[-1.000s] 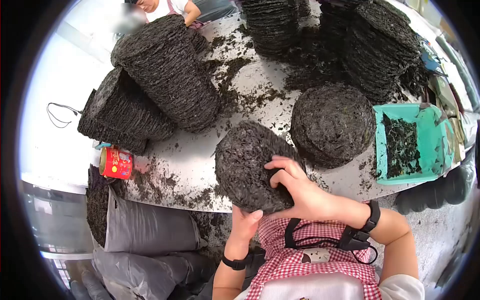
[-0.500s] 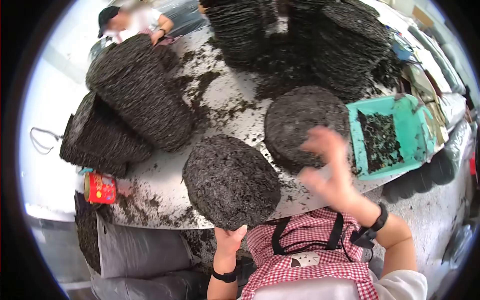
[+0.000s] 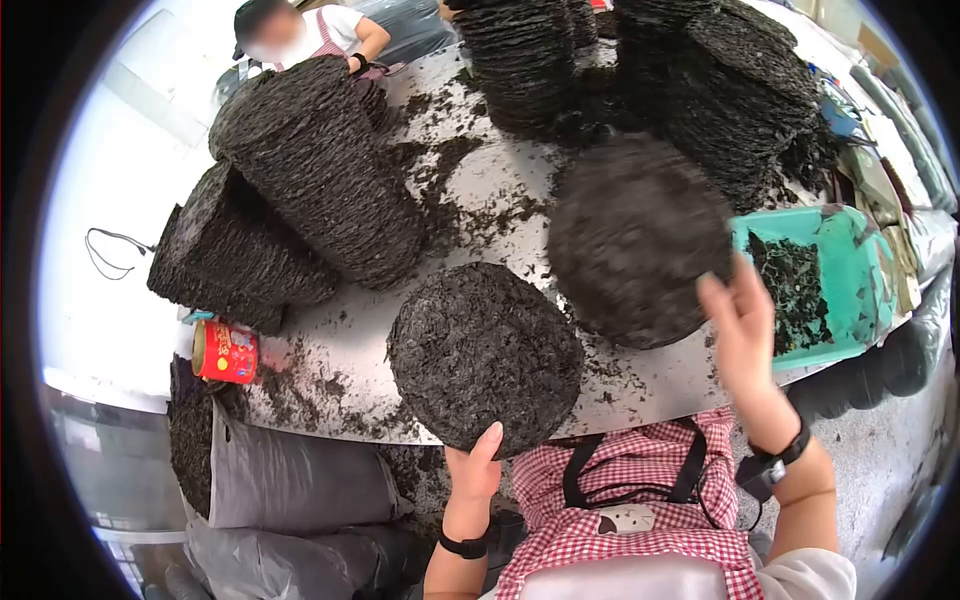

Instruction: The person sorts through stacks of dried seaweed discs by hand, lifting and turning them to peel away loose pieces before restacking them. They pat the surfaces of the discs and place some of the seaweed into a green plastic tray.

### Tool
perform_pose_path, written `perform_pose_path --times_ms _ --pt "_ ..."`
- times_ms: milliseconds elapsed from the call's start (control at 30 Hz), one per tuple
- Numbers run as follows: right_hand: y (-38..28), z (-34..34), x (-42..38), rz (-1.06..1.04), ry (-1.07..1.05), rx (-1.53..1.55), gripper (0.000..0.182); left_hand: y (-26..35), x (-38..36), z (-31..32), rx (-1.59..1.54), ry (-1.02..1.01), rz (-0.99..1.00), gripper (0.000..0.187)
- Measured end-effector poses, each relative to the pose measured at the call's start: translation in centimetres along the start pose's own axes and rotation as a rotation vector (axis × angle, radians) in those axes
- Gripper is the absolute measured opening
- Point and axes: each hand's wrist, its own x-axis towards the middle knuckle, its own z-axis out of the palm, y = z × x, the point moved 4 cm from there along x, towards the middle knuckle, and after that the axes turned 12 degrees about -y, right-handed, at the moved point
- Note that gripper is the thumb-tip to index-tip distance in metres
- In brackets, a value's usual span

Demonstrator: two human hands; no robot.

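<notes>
A round, dark dried seaweed disc (image 3: 485, 355) lies in my left hand (image 3: 475, 468), tilted over the table's front edge. My left thumb presses on its near rim, and the fingers are hidden beneath. To the right is a second dried seaweed disc (image 3: 638, 240), smeared by motion. My right hand (image 3: 740, 320) grips this disc's right edge, with fingertips on its rim; the thumb is hard to make out. The second disc looks raised and hides whatever lies under it.
Tall stacks of seaweed discs (image 3: 320, 170) lean at the left, and more stacks (image 3: 740, 90) stand at the back right. A green tub (image 3: 850, 290) holds seaweed scraps. A red tin (image 3: 225, 352) sits at the left edge. Another person (image 3: 340, 35) is at the far left.
My right hand has come down from above the right-hand disc to its right edge, and that disc now looks larger and lifted. The left-hand disc is turned more toward me. The view has shifted slightly.
</notes>
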Motion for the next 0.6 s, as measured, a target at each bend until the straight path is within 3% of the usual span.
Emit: perform_pose_path --times_ms 33,100,167,233,300,400,433,500,600 --pt "0.8 -1.6 1.0 -0.058 0.008 0.125 0.054 -0.2 0.0 -0.2 -0.01 0.002 0.021 0.056" --pt "2.8 -3.8 1.0 -0.257 0.344 -0.404 0.053 -0.2 -0.1 -0.2 0.023 0.036 -0.02 0.056" --pt "0.6 -1.2 -0.7 -0.362 0.18 -0.432 0.054 -0.1 0.0 1.2 0.009 0.048 -0.046 0.057" --pt "-2.2 3.3 -2.4 -0.497 -0.37 -0.738 0.054 -1.1 0.1 1.5 -0.018 -0.049 -0.052 0.064" --pt "-2.1 7.5 -4.2 -0.53 -0.567 -0.668 0.052 -1.0 0.4 3.3 -0.085 -0.159 0.003 0.068" --pt "-0.9 9.9 -3.8 -0.534 -0.731 -0.719 0.045 -0.9 0.8 3.5 -0.022 -0.401 0.034 0.074" --pt "-0.9 10.1 -3.4 -0.49 -0.791 -0.584 0.044 -0.4 0.9 3.1 0.013 -0.442 0.036 0.074" --pt "-0.7 10.2 -3.2 -0.38 -0.917 -0.297 0.043 0.2 0.3 2.0 -0.027 -0.415 -0.02 0.073" --pt "-0.5 10.2 -2.8 -0.431 -0.885 -0.324 0.036 -0.6 0.3 0.9 -0.111 -0.351 -0.016 0.073"
